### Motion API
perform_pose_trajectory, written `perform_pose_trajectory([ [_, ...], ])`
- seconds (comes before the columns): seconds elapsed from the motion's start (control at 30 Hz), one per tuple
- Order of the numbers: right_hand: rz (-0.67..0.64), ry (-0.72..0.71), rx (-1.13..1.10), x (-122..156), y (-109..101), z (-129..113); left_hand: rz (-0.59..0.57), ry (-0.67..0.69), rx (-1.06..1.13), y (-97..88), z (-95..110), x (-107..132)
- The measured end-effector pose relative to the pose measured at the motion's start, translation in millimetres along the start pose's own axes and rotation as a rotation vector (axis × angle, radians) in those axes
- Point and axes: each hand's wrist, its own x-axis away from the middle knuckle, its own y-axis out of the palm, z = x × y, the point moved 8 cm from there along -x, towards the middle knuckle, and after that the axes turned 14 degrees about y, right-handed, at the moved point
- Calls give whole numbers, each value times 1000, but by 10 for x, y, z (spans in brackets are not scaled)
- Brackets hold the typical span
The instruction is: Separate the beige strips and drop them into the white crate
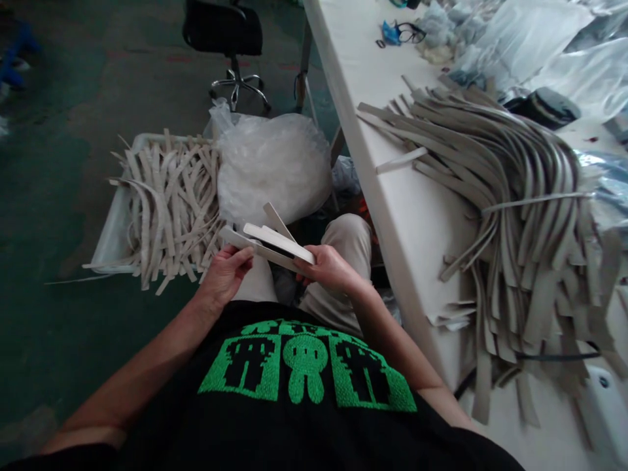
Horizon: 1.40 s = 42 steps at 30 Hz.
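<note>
Over my lap, my right hand (326,267) is closed around several flat, pale grey strips (279,243) that fan out toward the left. One of them sticks up at a steeper angle than the others. With thumb and fingers pinched, my left hand (230,271) grips the left end of the lowest strip. The fingertips of my right hand are partly hidden behind the strips. To my left, a whitish plastic crate (105,245) is heaped with loose strips (171,196) of a similar kind, some hanging over its rim.
On the white table (407,242) at right lies a big tied bundle of long grey strips (530,176). Plastic bags (530,39), a white phone (606,405) and a blue item (391,33) are there too. A stuffed translucent bag (275,163) sits beside the crate; an office chair (223,29) stands beyond.
</note>
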Motion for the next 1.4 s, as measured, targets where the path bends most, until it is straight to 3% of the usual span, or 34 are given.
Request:
perform_pose_trajectory([
  [0.17,67,-50,2,-24,74,-120,-84,-68,2,198,-169,140],
  [0.3,34,-73,-75,-155,146,-227,-152,-106,11,348,-244,224],
  [0.5,85,-144,-435,-323,-181,-111,-148,-234,100,264,-84,219],
  [0.57,20,-191,-462,-368,-153,-126,-174,-290,120,293,-41,284],
  [0.7,-242,-300,-448,-399,184,-279,-216,-368,132,410,-33,463],
  [0.8,-343,-318,-471,-409,344,-331,-232,-397,154,458,-49,529],
  [0.9,-230,-349,-525,-364,198,-327,-204,-341,159,402,0,430],
  [1.0,-76,-337,-551,-183,-49,-314,-90,-171,122,267,136,247],
  [1.1,-74,-350,-423,18,-63,-346,3,8,46,158,207,138],
  [1.23,232,-349,-143,-87,-64,-289,36,39,87,31,-122,-83],
  [1.3,286,-352,-84,-212,-18,-271,-13,-6,75,7,-317,-206],
  [1.4,258,-378,-113,-346,38,-222,-117,-7,58,54,-352,-300],
])
